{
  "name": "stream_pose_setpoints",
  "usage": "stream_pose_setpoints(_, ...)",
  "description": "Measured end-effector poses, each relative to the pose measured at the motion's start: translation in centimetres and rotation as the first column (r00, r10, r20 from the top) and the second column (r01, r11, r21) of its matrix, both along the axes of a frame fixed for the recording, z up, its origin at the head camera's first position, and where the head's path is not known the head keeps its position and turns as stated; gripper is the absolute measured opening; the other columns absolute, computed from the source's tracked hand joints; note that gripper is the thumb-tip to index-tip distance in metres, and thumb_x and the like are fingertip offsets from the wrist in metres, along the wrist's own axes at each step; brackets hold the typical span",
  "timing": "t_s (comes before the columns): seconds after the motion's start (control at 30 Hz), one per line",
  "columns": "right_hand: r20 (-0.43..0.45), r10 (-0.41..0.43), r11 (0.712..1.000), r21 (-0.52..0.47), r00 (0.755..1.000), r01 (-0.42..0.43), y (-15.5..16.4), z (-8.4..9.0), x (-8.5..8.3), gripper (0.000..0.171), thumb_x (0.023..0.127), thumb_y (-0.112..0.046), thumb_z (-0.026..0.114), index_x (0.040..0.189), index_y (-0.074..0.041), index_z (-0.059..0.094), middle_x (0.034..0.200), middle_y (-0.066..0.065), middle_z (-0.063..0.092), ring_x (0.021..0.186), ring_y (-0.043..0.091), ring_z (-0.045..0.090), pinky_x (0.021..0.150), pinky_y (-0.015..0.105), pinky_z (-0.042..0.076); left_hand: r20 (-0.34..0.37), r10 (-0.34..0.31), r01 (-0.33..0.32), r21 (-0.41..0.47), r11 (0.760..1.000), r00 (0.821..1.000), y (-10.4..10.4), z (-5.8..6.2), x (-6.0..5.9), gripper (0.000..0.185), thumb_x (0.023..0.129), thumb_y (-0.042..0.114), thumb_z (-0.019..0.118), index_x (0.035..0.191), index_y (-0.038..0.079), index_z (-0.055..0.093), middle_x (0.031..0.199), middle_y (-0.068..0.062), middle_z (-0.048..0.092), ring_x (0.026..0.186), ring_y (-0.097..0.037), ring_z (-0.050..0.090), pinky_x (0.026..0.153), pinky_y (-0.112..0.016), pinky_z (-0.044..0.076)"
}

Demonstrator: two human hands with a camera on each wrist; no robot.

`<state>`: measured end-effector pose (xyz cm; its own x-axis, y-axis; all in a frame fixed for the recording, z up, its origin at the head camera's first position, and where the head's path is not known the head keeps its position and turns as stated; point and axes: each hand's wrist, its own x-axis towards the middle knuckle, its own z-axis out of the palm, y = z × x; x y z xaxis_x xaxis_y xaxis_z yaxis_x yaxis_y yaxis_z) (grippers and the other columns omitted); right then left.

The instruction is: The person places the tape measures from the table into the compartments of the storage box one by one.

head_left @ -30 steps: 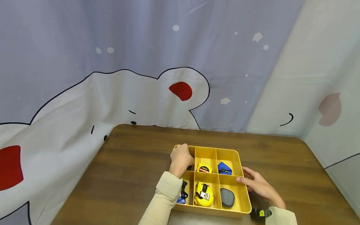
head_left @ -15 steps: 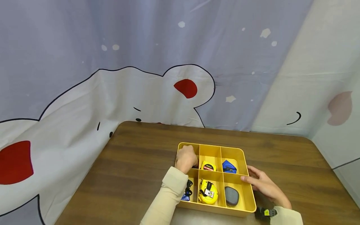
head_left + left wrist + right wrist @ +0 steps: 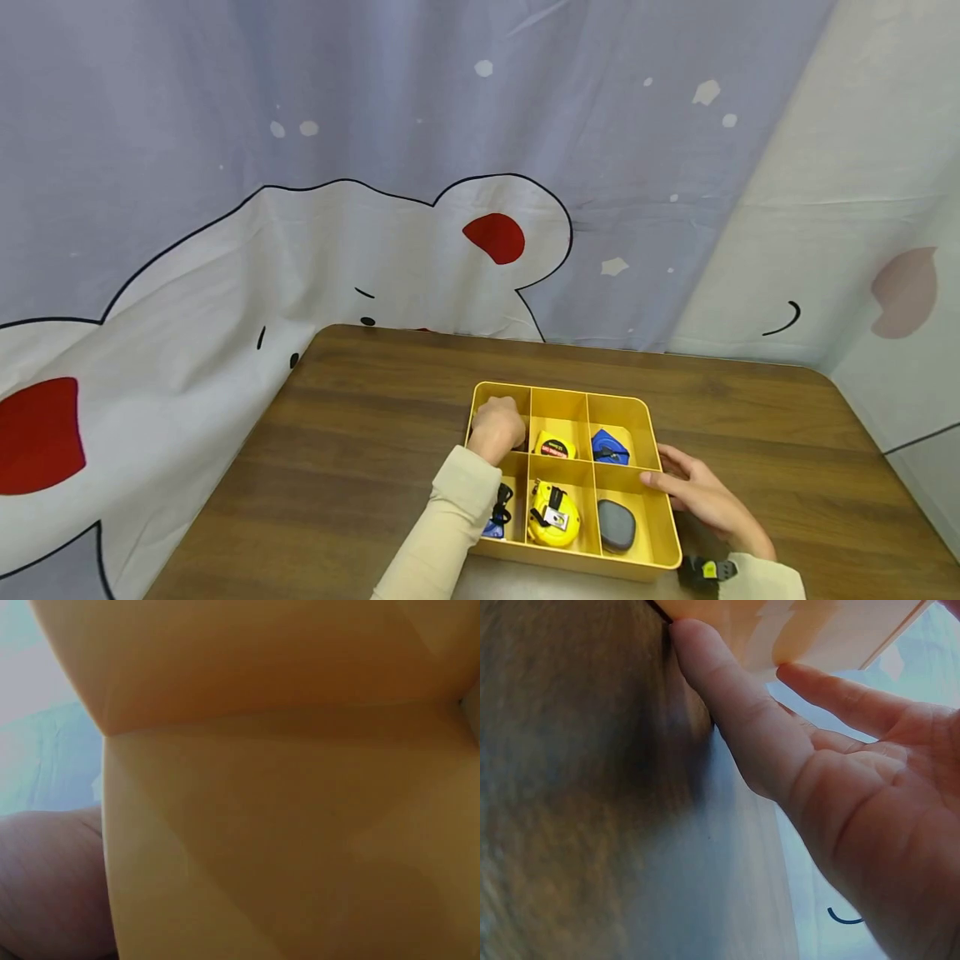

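Six little boxes make up the yellow tray point(image 3: 639, 412) that I see from the head camera. It sits on the brown bench point(image 3: 360, 450), near the front edge. My left hand point(image 3: 497, 427) is down in the far left box. Its fingers are curled, but it covers what is under it, so I cannot tell if the grip holds something. My right hand point(image 3: 697, 493) rests against the right wall of the tray with its fingers straight and loose, so that grip is released. A small yellow tape measure point(image 3: 554, 446) lies in the far middle box. A blue tape measure point(image 3: 609, 446) lies in the far right box. A big yellow tape measure point(image 3: 552, 517) lies in the near middle box. A grey one point(image 3: 617, 525) lies in the near right box. Something blue and black point(image 3: 497, 517) peeks out in the near left box, half hidden by my sleeve point(image 3: 442, 533). A curtain point(image 3: 300, 208) with a white bear hangs behind the bench.

From the left wrist camera I see only yellow tray wall, very close, and a bit of skin at the bottom left.

From the right wrist camera I see my right thumb point(image 3: 727, 705) touching the tray's edge, with the other fingers point(image 3: 840, 694) straight beside it and the bench below.
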<state>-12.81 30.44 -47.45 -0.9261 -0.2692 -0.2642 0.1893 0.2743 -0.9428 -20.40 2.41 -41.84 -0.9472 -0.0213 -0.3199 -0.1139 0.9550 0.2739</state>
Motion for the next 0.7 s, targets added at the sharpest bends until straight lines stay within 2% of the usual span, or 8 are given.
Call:
stream_pose_setpoints(0.27,-0.002,0.010,1.000,0.019,1.000,-0.010,-0.1,0.2,-0.3,0.067,0.089,-0.022,0.056,0.139,0.007,0.023,0.131,0.032,0.039,0.103,0.029,0.058,0.077,0.040,0.052,-0.021,-0.028,0.028,0.021,0.999,0.999,-0.5,0.6,0.3,0.010,0.078,0.009,0.063,0.085,0.002,0.064,0.075,-0.011,0.058,0.061,-0.020,0.051,0.047,-0.028,0.041)
stream_pose_setpoints(0.37,-0.001,0.015,1.000,0.005,1.000,-0.015,-0.1,0.3,-0.5,0.067,0.090,-0.022,0.056,0.139,0.008,0.022,0.131,0.032,0.039,0.102,0.029,0.058,0.077,0.041,0.052,-0.055,-0.043,0.046,0.041,0.998,0.998,-0.9,1.4,0.7,0.007,0.076,0.007,0.064,0.078,0.002,0.062,0.072,-0.010,0.057,0.060,-0.020,0.050,0.048,-0.028,0.039)
stream_pose_setpoints(0.47,-0.012,0.028,1.000,0.003,1.000,-0.028,0.0,0.4,-0.7,0.067,0.090,-0.021,0.056,0.139,0.009,0.021,0.130,0.032,0.040,0.102,0.029,0.058,0.077,0.041,0.052,-0.085,-0.051,0.060,0.116,0.991,0.995,-1.5,2.3,1.3,0.010,0.072,0.006,0.068,0.074,0.002,0.060,0.070,-0.011,0.055,0.057,-0.020,0.048,0.046,-0.028,0.038)
stream_pose_setpoints(0.57,-0.024,0.037,0.999,0.025,0.999,-0.037,0.2,0.4,-0.7,0.066,0.090,-0.021,0.055,0.139,0.010,0.021,0.129,0.032,0.041,0.101,0.029,0.059,0.076,0.040,0.053,-0.129,-0.043,0.069,0.211,0.975,0.991,-2.4,3.3,2.1,0.019,0.071,0.010,0.072,0.084,0.001,0.061,0.073,-0.012,0.056,0.057,-0.022,0.049,0.048,-0.030,0.039)
stream_pose_setpoints(0.7,-0.026,0.022,0.997,0.068,0.999,-0.021,0.2,0.4,-0.4,0.063,0.092,-0.024,0.053,0.139,0.008,0.024,0.130,0.030,0.043,0.102,0.026,0.059,0.077,0.038,0.053,-0.205,-0.022,0.083,0.291,0.953,0.979,-4.1,4.2,3.4,0.041,0.076,0.019,0.071,0.112,0.002,0.059,0.096,-0.015,0.063,0.069,-0.025,0.056,0.058,-0.036,0.046)
